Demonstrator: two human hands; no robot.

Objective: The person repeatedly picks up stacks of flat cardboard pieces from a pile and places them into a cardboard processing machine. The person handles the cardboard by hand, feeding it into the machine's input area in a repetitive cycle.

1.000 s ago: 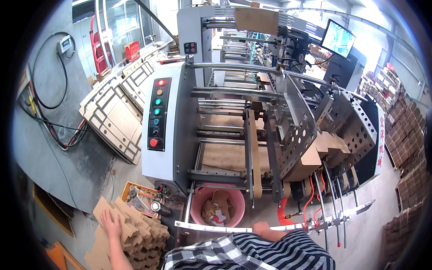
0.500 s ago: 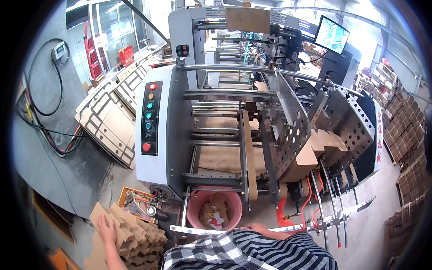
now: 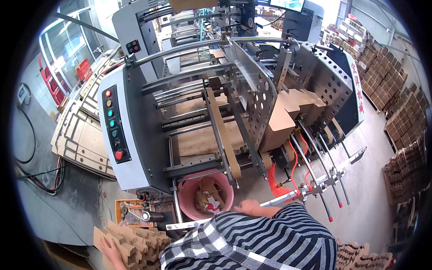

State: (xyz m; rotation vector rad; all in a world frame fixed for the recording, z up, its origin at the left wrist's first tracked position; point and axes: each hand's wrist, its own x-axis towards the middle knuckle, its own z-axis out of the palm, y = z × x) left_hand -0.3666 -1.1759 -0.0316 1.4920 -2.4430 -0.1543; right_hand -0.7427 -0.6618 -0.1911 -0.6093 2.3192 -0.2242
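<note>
My left hand (image 3: 109, 250) rests on the left edge of a stack of die-cut brown cardboard blanks (image 3: 135, 243) at the bottom left, fingers laid over the top sheet. My right hand (image 3: 248, 207) sits closed on a long metal bar (image 3: 270, 204) at the front of the grey folding machine (image 3: 148, 112), just right of a pink bucket (image 3: 189, 198) with scraps in it. My striped shirt hides the wrists and lower arms.
A control panel with coloured buttons (image 3: 113, 123) is on the machine's left side. Folded brown boxes (image 3: 288, 112) sit in the machine. Cardboard sheets (image 3: 81, 135) lie on the floor at left, stacks of blanks (image 3: 405, 135) at right, an orange tool tray (image 3: 130, 213) below.
The view has shifted closer to the machine and tilted right. My left hand stays on the cardboard stack and my right hand stays on the metal bar.
</note>
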